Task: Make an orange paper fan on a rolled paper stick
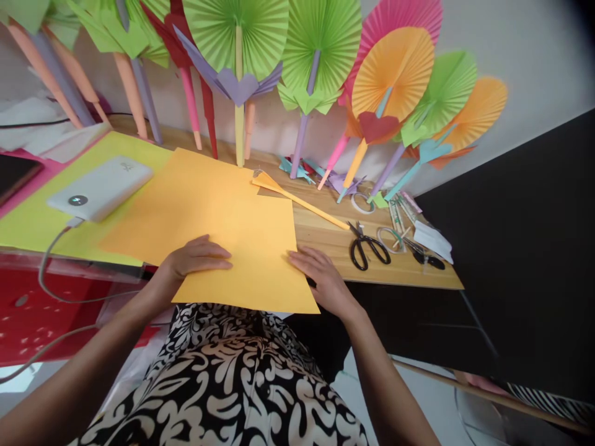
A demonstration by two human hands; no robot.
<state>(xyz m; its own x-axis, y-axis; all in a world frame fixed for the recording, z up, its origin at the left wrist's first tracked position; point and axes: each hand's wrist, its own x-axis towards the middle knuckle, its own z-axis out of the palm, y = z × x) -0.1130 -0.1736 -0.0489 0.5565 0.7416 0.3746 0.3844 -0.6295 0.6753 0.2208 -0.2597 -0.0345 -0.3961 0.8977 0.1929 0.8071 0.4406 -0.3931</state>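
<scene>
A large sheet of orange paper lies in front of me, its near edge jutting past the table's front. My left hand rests flat on its left part, fingers stretched out. At the sheet's right edge is my right hand, fingers extended with the tips touching the paper; its thumb is partly hidden. Beyond the sheet's far right corner lies a thin rolled orange paper stick with a folded wide end. Black-handled scissors lie on the table to the right of my right hand.
Paper fans on rolled stems, such as a green one and an orange one, lean along the wall. A white power bank with a cable sits on yellow paper at left. Tape rolls lie at right on the wooden table.
</scene>
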